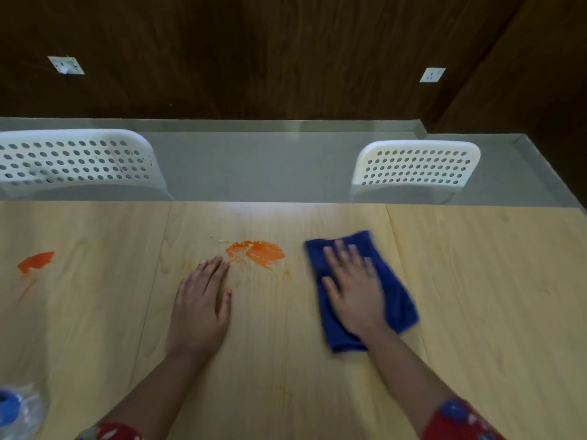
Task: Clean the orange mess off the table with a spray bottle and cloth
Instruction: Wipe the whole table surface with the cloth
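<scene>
An orange smear lies on the light wooden table near its middle, with faint streaks around it. A second orange smear sits at the far left. My right hand presses flat on a blue cloth, right of the middle smear and blurred by motion. My left hand rests flat on the table, its fingertips just left of the middle smear. A clear spray bottle with a blue top shows in the bottom left corner, mostly cut off.
Two white perforated chair backs stand beyond the table's far edge. Behind them are a grey floor and a dark wooden wall with two sockets.
</scene>
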